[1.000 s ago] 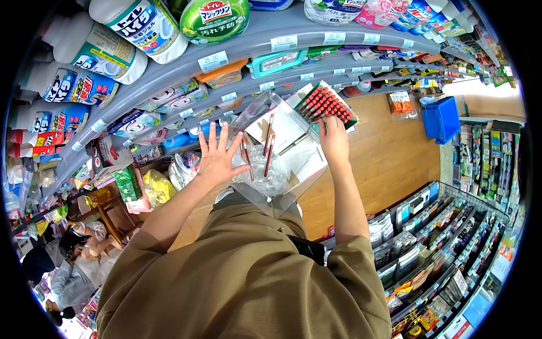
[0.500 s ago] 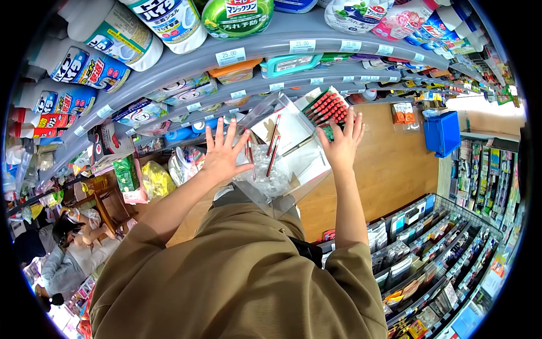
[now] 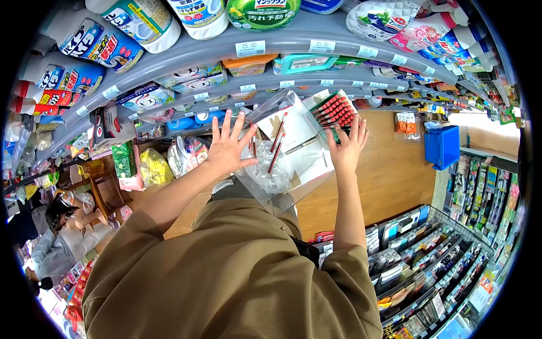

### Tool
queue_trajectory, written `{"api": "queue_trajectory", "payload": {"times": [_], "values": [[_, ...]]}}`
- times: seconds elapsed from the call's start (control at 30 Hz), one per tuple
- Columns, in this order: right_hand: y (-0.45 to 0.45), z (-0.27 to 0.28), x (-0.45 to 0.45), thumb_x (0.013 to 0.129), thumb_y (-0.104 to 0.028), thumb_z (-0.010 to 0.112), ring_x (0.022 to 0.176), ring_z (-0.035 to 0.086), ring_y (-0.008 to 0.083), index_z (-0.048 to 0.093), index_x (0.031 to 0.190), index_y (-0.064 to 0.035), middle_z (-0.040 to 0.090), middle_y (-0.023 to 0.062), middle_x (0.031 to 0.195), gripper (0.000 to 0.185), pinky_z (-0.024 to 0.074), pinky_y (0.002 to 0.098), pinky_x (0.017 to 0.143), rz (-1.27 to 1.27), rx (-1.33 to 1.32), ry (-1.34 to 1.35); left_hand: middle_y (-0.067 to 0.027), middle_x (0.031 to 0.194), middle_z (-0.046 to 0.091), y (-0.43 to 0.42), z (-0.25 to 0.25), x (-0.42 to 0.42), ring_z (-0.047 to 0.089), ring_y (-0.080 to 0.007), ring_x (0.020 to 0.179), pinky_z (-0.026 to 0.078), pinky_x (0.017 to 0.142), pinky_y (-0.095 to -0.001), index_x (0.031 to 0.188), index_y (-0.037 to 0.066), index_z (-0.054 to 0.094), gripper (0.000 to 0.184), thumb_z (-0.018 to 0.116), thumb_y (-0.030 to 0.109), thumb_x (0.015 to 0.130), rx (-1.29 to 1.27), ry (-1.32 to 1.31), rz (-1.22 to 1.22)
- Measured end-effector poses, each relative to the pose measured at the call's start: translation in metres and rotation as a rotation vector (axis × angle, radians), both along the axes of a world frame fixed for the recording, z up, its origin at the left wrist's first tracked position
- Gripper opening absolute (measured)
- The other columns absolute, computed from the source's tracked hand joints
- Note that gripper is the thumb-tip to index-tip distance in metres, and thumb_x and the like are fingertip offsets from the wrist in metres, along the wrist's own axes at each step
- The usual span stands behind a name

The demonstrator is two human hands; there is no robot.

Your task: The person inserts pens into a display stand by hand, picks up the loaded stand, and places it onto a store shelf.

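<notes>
A clear plastic tray (image 3: 265, 198) with white cardboard in it lies in front of my body. Several loose red pencils (image 3: 275, 158) rest inside, beside crumpled clear plastic wrap (image 3: 265, 174). My left hand (image 3: 231, 148) is spread flat at the tray's left side, with nothing held. At the tray's far right corner lies a pack of red-ended pencils (image 3: 337, 108), partly in a green box. My right hand (image 3: 347, 150) has its fingers stretched out at the pack's near edge; whether the fingertips touch it I cannot tell.
Shelves (image 3: 214, 53) of cleaning bottles curve across the front. A blue bin (image 3: 442, 147) stands on the wooden floor (image 3: 389, 175) to the right. Wire racks (image 3: 423, 248) of packaged goods fill the lower right. Another person (image 3: 70, 246) is at the far left beside a wooden chair (image 3: 107, 206).
The head view has shifted slightly, so the shelf goods appear farther right. My right hand's fingers sit a little closer together. The pencils and tray look unchanged.
</notes>
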State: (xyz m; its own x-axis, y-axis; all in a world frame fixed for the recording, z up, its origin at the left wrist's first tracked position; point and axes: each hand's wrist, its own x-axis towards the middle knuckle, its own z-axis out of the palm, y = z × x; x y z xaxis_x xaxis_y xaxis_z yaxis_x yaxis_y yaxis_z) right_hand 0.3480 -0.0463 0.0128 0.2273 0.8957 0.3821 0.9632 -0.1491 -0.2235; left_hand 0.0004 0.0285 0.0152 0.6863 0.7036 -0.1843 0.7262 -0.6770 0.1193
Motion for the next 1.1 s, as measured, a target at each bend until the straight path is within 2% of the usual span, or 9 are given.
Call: {"api": "queue_trajectory", "payload": {"times": [0.2,0.27,0.4,0.47,0.67,0.83,0.9,0.97,1.1], "values": [[0.008,0.012,-0.003,0.087,-0.03,0.078,0.143,0.037,0.0487,0.074,0.112,-0.0061,0.045,0.0225,0.154,0.034,0.0285,0.0636,0.115,0.002,0.034,-0.012,-0.0261,0.168,0.012,0.0,0.002,-0.001,0.002,-0.054,0.153,0.001,0.116,-0.0749,0.162,0.025,0.031,0.104,0.059,0.082,0.08,-0.022,0.002,0.002],[0.021,0.015,-0.017,0.089,-0.015,0.073,0.127,0.052,0.042,0.066,0.115,-0.0021,0.059,0.0188,0.133,0.03,0.0382,0.0562,0.109,0.091,0.18,0.038,-0.0261,0.168,0.012,0.0,0.001,-0.001,0.002,-0.054,0.153,0.002,0.116,-0.0748,0.161,0.024,0.032,0.104,0.06,0.082,0.079,-0.021,-0.004,0.007],[0.033,-0.02,-0.08,0.094,-0.016,0.065,0.107,0.066,0.0386,0.065,0.114,-0.0044,0.069,0.0206,0.109,0.023,0.0545,0.0462,0.088,0.144,-0.415,0.182,-0.0226,0.169,0.011,0.0,0.001,-0.001,0.003,-0.0532,0.153,0.002,0.116,-0.075,0.162,0.025,0.029,0.102,0.056,0.082,0.081,-0.017,0.01,0.007],[0.039,-0.048,-0.105,0.093,-0.017,0.063,0.098,0.069,0.0431,0.063,0.108,-0.0017,0.068,0.0254,0.107,0.021,0.0554,0.0506,0.085,0.034,-0.542,0.427,-0.0218,0.169,0.011,-0.001,0.002,0.0,0.003,-0.0529,0.153,0.002,0.116,-0.0751,0.162,0.025,0.029,0.103,0.056,0.083,0.081,-0.029,0.019,0.018],[0.041,-0.099,-0.123,0.091,-0.017,0.063,0.094,0.07,0.0428,0.058,0.107,0.0022,0.068,0.0269,0.104,0.026,0.0576,0.0485,0.085,-0.108,-0.682,0.43,-0.0213,0.169,0.012,-0.002,0.002,0.001,0.002,-0.0524,0.153,0.002,0.116,-0.0747,0.162,0.026,0.029,0.103,0.057,0.083,0.08,-0.016,0.056,0.021],[0.034,-0.063,-0.104,0.086,-0.009,0.067,0.085,0.068,0.0434,0.059,0.098,0.0023,0.067,0.0273,0.088,0.018,0.0538,0.0486,0.078,-0.089,-0.365,0.589,-0.0217,0.169,0.012,0.0,0.002,0.0,0.002,-0.052,0.153,0.002,0.116,-0.0749,0.163,0.026,0.026,0.105,0.059,0.081,0.08,-0.038,0.024,0.027],[0.028,-0.009,-0.093,0.088,-0.007,0.068,0.084,0.068,0.0423,0.058,0.102,0.0011,0.067,0.0251,0.096,0.018,0.0542,0.0488,0.075,-0.065,-0.234,0.681,-0.0262,0.169,0.006,0.0,0.001,-0.001,0.0,-0.0539,0.153,0.001,0.115,-0.0753,0.163,0.026,0.026,0.107,0.059,0.083,0.079,-0.045,0.043,0.015],[0.019,0.051,-0.079,0.091,-0.003,0.068,0.08,0.067,0.0282,0.059,0.105,0.0001,0.065,0.0173,0.093,0.017,0.0545,0.0395,0.07,-0.048,-0.03,0.617,-0.0243,0.169,0.009,-0.002,-0.001,-0.003,0.001,-0.0532,0.153,0.003,0.115,-0.0756,0.163,0.025,0.027,0.106,0.059,0.082,0.08,-0.03,0.024,0.016],[0.003,0.097,-0.044,0.096,-0.006,0.067,0.081,0.064,0.0218,0.058,0.111,0.0,0.062,0.0126,0.098,0.018,0.0525,0.0326,0.067,-0.186,0.154,0.54,-0.0234,0.169,0.012,0.0,0.005,0.002,0.003,-0.0531,0.153,0.004,0.115,-0.0758,0.162,0.024,0.029,0.104,0.059,0.081,0.081,-0.038,0.026,0.021]]}}
